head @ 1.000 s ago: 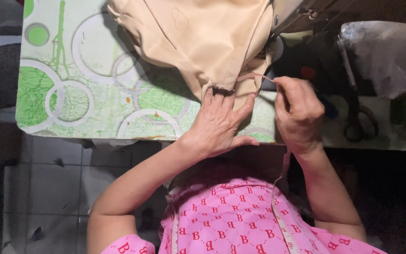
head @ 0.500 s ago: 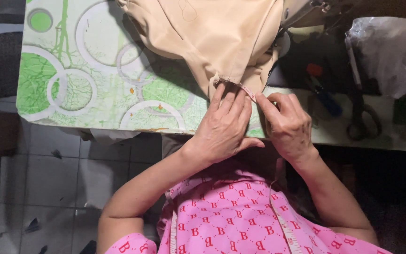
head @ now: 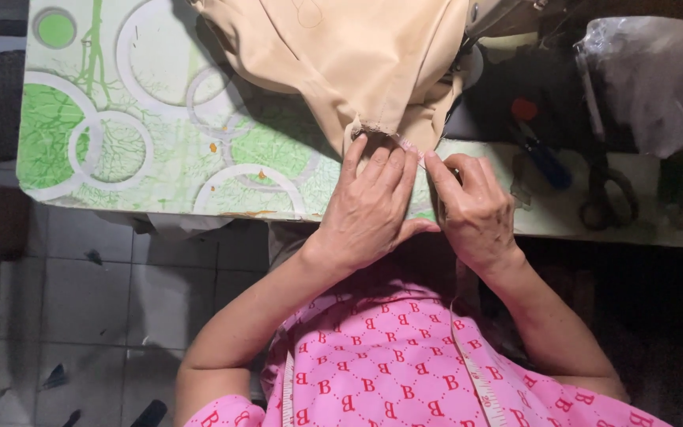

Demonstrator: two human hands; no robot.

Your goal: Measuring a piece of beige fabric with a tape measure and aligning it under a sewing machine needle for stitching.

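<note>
My table (head: 160, 170) is covered with a printed sheet of white rings and green discs on a pale green ground, and it fills the view from nine o'clock across to twelve. Beneath it, at seven o'clock, the floor (head: 96, 316) is grey tile with a few dark scraps lying about. The beige fabric (head: 357, 63) lies heaped at twelve o'clock, its lower edge hanging down to the table's near side.

My left hand (head: 369, 209) lies flat with fingers spread, pressing that lower edge to the table. My right hand (head: 476, 209) sits just beside it at three o'clock, thumb and forefinger pinched together on the fabric's edge; the two hands touch.

Past my right hand the surface goes dark: scissors (head: 606, 194) lie near two o'clock, and a blue-handled tool (head: 543, 154) lies close by. A crumpled clear plastic bag (head: 658, 79) sits at one o'clock. A tape measure (head: 476, 372) hangs over my pink patterned top (head: 389, 364).
</note>
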